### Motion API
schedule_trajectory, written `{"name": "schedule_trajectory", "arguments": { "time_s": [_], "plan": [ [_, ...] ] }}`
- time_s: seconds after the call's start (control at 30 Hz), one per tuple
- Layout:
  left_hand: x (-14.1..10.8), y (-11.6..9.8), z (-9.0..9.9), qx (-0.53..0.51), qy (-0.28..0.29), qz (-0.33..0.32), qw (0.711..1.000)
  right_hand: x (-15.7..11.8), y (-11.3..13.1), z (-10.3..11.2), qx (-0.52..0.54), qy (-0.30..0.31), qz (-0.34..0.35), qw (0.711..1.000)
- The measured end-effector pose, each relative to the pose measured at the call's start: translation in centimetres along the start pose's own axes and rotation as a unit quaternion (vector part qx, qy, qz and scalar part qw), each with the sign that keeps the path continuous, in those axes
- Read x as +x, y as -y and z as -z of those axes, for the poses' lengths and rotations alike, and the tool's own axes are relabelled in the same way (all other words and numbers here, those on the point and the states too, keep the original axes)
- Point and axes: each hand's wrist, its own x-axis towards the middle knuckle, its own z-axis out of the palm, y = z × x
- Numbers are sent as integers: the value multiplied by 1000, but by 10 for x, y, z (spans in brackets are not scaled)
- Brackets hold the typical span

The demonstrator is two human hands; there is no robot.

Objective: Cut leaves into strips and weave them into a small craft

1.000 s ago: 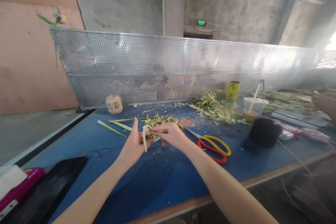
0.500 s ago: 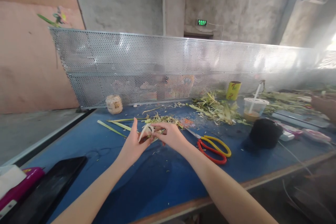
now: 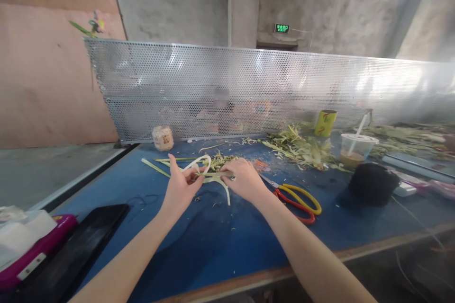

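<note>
Over the blue table, my left hand (image 3: 184, 182) pinches a pale green plant strip (image 3: 213, 178) between thumb and fingers. A whitish loop of it (image 3: 205, 157) curls up above that hand, and one end (image 3: 228, 195) hangs down toward the tabletop. Closed on the strip's other side, my right hand (image 3: 245, 177) holds it stretched between the hands. Cut stalks (image 3: 154, 167) lie just left of my left hand. Behind the hands is a pile of shredded plant bits (image 3: 222, 161). Scissors with red and yellow handles (image 3: 296, 202) rest to the right of my right hand.
A wrapped ball of twine (image 3: 162, 138), dried leaves (image 3: 300, 149), a yellow roll (image 3: 325, 123) and a drink cup with a straw (image 3: 356, 149) stand along the back. At right is a black spool (image 3: 374, 184), at left a black phone (image 3: 81, 241). A perforated metal screen (image 3: 199, 80) borders the table.
My hands have moved slightly apart, and the strip now stretches between them with its loop and a hanging end in sight. The view has shifted a little to the left.
</note>
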Motion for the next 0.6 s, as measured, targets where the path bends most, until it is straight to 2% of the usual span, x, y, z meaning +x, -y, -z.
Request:
{"name": "schedule_trajectory", "arguments": {
  "time_s": [0.13,0.23,0.3,0.37,0.47,0.53,0.6],
  "plan": [
    [2,-1,0,-7,-43,14,999,-2,4,4,39,-17,51,998],
    [1,2,-3,-10,-16,5,1000,-4,10,3,143,0,135,981],
    [0,5,-5,-11,16,-8,1000,-4,13,1,224,25,159,961],
    [-2,7,-6,-5,35,-15,999,-4,14,-1,289,56,138,946],
    [-4,6,-7,0,41,-8,999,-2,12,-1,359,94,72,926],
    [-5,4,-8,-14,40,5,999,-1,10,1,389,104,48,914],
    [-6,4,-11,-44,45,18,998,-1,11,4,390,96,49,915]
  ]
}}
